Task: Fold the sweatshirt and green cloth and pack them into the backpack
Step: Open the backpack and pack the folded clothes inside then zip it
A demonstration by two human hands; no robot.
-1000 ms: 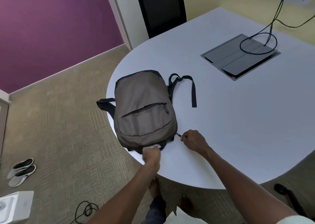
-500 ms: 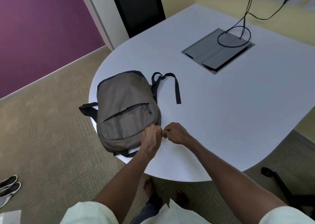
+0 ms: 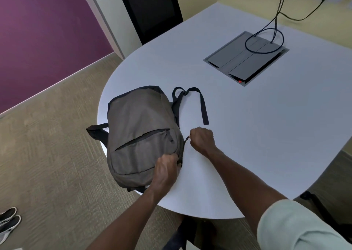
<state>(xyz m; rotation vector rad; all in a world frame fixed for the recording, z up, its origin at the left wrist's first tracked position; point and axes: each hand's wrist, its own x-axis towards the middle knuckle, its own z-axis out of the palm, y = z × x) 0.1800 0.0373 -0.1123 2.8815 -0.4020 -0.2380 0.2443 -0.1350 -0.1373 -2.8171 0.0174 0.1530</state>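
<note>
A grey-brown backpack [image 3: 141,135] with black trim lies flat at the near left end of the white table [image 3: 257,135], front pocket up, straps spread to the left and upper right. My right hand [image 3: 202,139] pinches the zipper pull [image 3: 187,139] at the bag's right edge. My left hand [image 3: 165,169] grips the bag's lower right edge beside the zip. No sweatshirt or green cloth shows; the bag's inside is hidden.
A grey cable hatch [image 3: 245,59] with looped black cables [image 3: 266,40] sits in the table farther back. A black chair [image 3: 150,10] stands behind the table. Shoes [image 3: 8,223] lie on the carpet at lower left. Another chair's base [image 3: 320,208] shows at right.
My right hand has drawn the zipper pull up along the bag's right side. My left hand has moved from the bag's bottom edge, where white cloth showed, to its lower right edge.
</note>
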